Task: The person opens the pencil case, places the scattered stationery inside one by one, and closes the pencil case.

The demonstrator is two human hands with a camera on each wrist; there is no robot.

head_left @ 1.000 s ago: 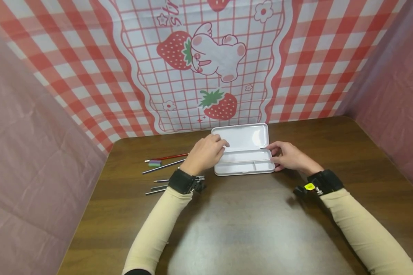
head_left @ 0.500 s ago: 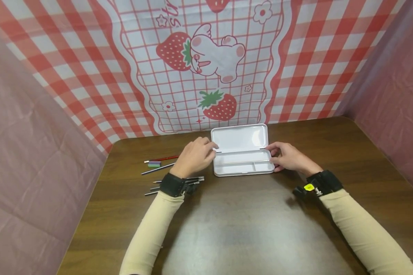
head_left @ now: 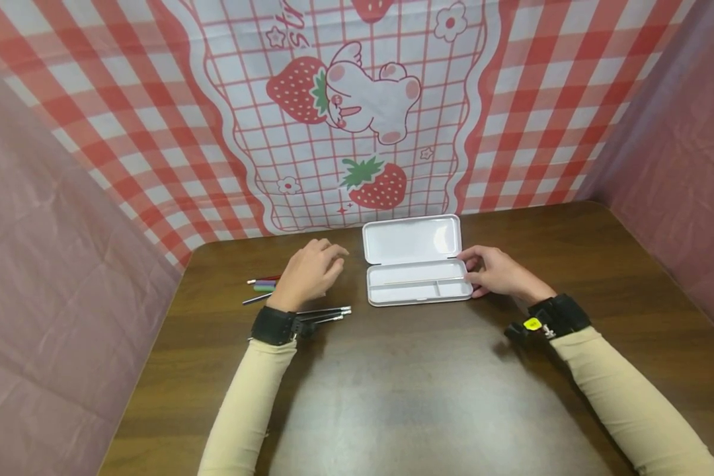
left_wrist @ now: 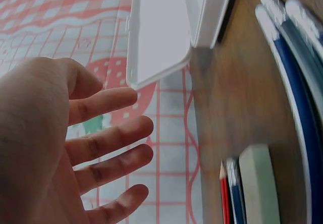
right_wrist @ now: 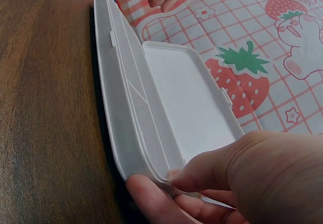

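Note:
A white pencil case (head_left: 413, 239) lies with its lid raised on the table, and its divided tray shows no pencils inside. My right hand (head_left: 496, 271) pinches the case's right end, thumb over the rim and fingers outside, as the right wrist view shows. My left hand (head_left: 307, 274), holding nothing, hovers left of the case with fingers spread and slightly bent. Below and around it lie several pencils (head_left: 327, 311), partly hidden by the wrist. A red pencil (left_wrist: 225, 199) and a pale green block like an eraser (left_wrist: 258, 183) appear in the left wrist view.
A brown wooden table (head_left: 428, 383) carries everything. Behind it hangs a red-and-white checked cloth (head_left: 529, 112) with strawberry prints. Pink cloths (head_left: 53, 264) close off both sides.
My left hand has moved left, from the pencil case's left end to above the pencils, and its fingers have come away from the case. The right hand keeps its hold.

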